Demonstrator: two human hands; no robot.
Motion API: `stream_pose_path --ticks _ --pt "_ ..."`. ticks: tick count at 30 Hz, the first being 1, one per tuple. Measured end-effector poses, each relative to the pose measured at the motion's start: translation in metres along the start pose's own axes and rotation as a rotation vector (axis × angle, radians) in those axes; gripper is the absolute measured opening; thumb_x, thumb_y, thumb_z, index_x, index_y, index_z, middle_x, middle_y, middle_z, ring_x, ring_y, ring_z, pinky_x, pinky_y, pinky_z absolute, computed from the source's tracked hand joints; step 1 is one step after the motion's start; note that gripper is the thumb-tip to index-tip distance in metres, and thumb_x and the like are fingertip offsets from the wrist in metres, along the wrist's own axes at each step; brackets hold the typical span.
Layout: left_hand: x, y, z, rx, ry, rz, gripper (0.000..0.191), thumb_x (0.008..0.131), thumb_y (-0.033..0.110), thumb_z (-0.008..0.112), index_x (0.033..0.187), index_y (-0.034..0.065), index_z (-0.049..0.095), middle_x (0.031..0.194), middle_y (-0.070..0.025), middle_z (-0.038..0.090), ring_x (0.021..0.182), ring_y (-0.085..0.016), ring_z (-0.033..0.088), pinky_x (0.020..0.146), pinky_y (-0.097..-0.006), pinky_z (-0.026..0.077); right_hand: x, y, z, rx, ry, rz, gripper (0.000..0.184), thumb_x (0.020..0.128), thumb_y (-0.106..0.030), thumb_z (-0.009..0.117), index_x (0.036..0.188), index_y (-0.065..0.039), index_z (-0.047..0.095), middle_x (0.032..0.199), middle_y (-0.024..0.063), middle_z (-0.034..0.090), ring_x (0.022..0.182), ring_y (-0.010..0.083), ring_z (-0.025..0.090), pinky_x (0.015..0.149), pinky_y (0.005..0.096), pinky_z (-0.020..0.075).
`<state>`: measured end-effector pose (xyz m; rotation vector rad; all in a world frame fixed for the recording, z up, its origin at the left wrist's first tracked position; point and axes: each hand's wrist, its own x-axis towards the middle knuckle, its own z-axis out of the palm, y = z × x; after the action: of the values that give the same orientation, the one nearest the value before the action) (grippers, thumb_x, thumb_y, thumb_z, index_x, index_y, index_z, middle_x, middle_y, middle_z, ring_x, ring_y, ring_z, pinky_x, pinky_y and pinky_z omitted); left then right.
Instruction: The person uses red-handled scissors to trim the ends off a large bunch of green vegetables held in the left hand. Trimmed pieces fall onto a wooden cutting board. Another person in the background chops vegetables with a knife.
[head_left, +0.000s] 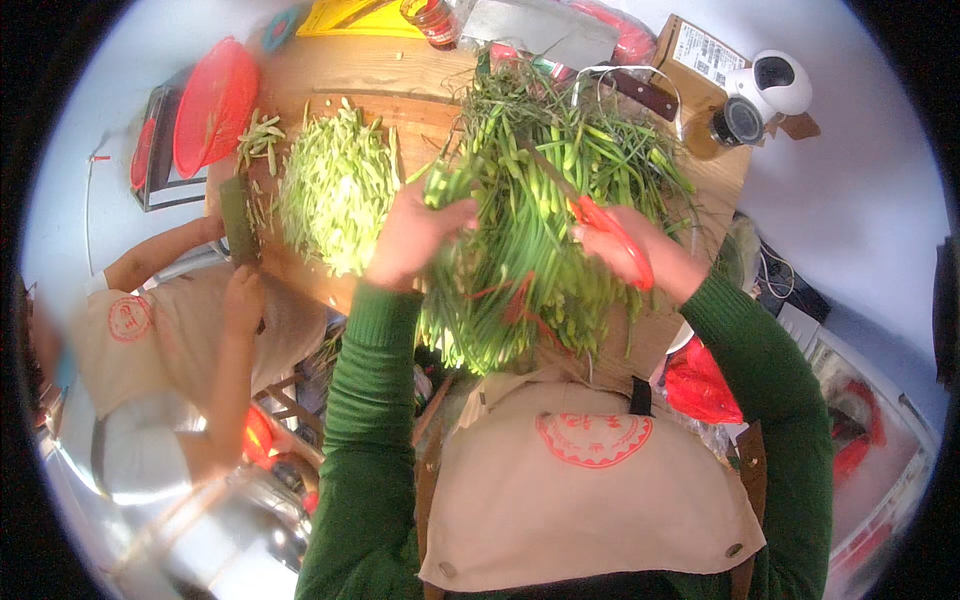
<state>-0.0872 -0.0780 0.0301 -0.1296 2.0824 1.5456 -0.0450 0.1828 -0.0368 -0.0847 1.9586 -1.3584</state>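
My left hand (409, 236) is closed around a small bunch of green stalks (448, 186), with the thumb pointing right. Its bunch is somewhat blurred. In my right hand (637, 244) is a pair of red-handled scissors (611, 232); the dark blades point up and left over the heap. A large heap of long green stalks (517, 247), perhaps garlic scapes or scallions, spreads across the wooden table (337, 64) under both hands. Withered, stringy ends lie at its far side. Red ties or strips (517, 300) lie on the near part.
To the left, a co-worker's hand holds a cleaver (238, 217) beside cut pale-green bean-like pieces (341, 187). A red basket (217, 109) stands beyond. Along the back are a glass jar (431, 22), a large cleaver (540, 34), a cardboard box (697, 52) and a white camera (776, 82).
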Motion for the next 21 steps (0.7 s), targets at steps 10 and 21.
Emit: stream_pose_path --ticks 10,21 --pt "-0.027 -0.008 -0.026 -0.133 0.255 0.038 0.014 0.085 0.008 0.061 0.098 0.0037 0.058 0.078 -0.0052 0.065 0.067 -0.010 0.057 0.060 -0.0225 0.044 -0.031 0.015 0.027 -0.048 0.004 -0.099 0.031 0.084 -0.032 0.055 0.074 -0.003 0.053 0.059 0.0095 0.049 0.056 0.0221 0.048 0.056 0.0350 0.0406" --pt "-0.036 -0.006 -0.018 -0.163 0.278 0.094 0.011 0.084 0.008 0.062 0.094 0.0036 0.060 0.078 -0.0045 0.066 0.065 -0.009 0.055 0.060 -0.0229 0.044 -0.058 -0.001 0.054 -0.525 -0.138 0.099 0.032 0.086 -0.029 0.050 0.095 0.001 0.056 0.092 0.0217 0.061 0.085 0.0386 0.061 0.072 0.0454 0.0480"
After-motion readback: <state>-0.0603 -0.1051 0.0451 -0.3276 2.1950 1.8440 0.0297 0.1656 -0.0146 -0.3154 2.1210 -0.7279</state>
